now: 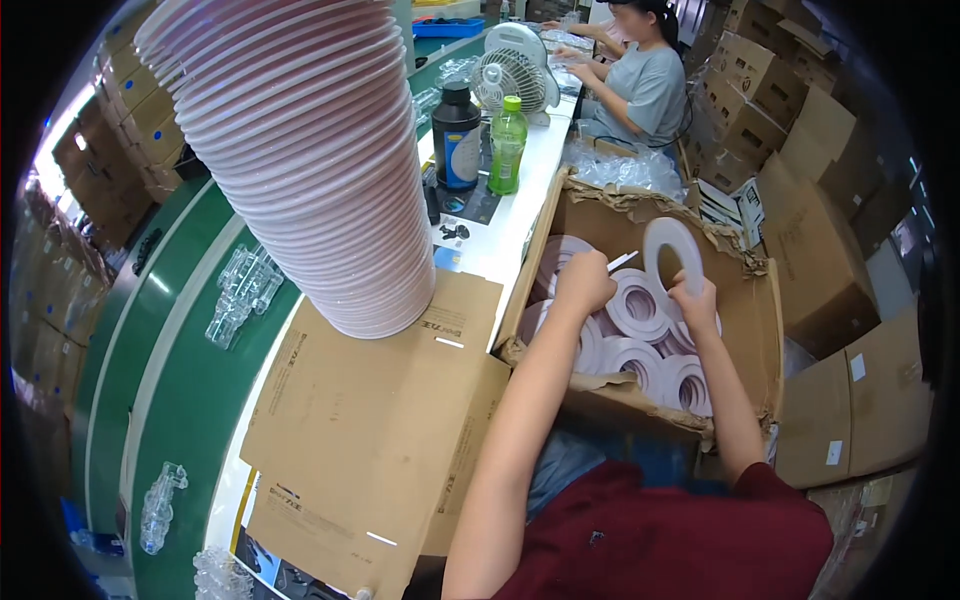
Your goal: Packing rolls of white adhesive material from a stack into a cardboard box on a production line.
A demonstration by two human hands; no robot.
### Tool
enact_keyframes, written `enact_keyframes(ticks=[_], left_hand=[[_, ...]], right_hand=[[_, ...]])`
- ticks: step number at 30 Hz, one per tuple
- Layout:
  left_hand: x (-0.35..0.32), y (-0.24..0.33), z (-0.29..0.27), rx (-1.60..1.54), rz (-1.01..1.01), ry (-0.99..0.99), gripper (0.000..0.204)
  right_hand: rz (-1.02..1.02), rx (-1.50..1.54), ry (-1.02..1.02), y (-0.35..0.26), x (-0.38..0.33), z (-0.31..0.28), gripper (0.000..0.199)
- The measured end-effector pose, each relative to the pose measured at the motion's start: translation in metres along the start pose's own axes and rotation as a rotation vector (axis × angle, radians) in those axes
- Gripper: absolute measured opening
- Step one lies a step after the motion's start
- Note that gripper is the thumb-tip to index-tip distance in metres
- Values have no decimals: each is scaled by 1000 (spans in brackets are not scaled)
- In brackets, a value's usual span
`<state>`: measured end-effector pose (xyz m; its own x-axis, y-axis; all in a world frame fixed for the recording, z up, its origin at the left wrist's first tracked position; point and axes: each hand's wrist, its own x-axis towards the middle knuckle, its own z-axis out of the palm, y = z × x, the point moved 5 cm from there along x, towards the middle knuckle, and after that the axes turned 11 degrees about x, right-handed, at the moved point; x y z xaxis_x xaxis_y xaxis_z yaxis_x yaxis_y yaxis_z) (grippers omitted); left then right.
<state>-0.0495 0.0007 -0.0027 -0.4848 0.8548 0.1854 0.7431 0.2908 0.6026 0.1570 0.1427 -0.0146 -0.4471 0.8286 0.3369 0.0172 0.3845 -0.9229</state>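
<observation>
Over an open cardboard box, my right hand holds up a pale pink-white ring, fingers closed on its lower edge. My left hand is closed at the box's left side, and a thin white strip sticks out beyond its fingers. What kind of thing the strip is cannot be made out. Several more pale rings lie in the box beneath both hands, some in stacks. To the left, a tall stack of nested pale pink plastic tubs stands on a flat piece of cardboard.
Behind the stack are a dark bottle, a green drink bottle and a small fan. A green conveyor with clear plastic parts runs along the left. Cartons crowd the right; a co-worker sits farther off.
</observation>
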Motion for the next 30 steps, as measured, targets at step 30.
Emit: enact_keyframes(ticks=[30], left_hand=[[-2,47,-8,313,444,233,11]], right_hand=[[489,337,-301,21,-17,32,13]])
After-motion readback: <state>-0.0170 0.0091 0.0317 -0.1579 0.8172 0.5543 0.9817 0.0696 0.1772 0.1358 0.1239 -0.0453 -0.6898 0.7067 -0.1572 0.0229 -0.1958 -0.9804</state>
